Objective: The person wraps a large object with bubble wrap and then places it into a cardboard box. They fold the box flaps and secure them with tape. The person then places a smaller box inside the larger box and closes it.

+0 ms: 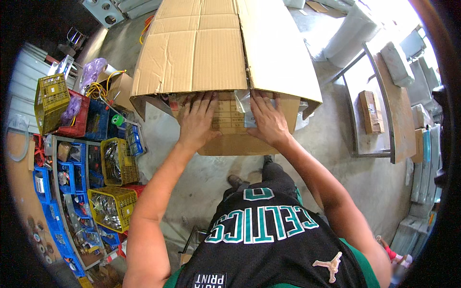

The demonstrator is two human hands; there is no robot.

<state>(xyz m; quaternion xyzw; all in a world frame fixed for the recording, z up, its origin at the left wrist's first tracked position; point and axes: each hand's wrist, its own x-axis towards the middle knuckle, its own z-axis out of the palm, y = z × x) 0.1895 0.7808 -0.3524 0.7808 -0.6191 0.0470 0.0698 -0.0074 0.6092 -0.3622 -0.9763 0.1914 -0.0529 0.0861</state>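
Note:
A large brown cardboard carton (pixel 235 145) stands in front of me, with a printed table on its near face. Over it lies a wide, creased cardboard sheet (pixel 187 57), split lengthwise and overhanging the carton's near side. My left hand (pixel 198 122) lies against the left part of that face, fingers stretched upward. On the right part, my right hand (pixel 268 119) rests the same way, fingers extended. Both sets of fingertips reach the sheet's front edge, which partly hides them. Between the hands hangs a piece of clear plastic film (pixel 243 102).
At left are a rack of blue bins (pixel 65 180), yellow crates (pixel 111 206) of metal parts and a red crate (pixel 77 115). A metal-framed table (pixel 402 120) stands at right, near a small carton (pixel 370 113). Wrapped rolls (pixel 350 36) are at the back right.

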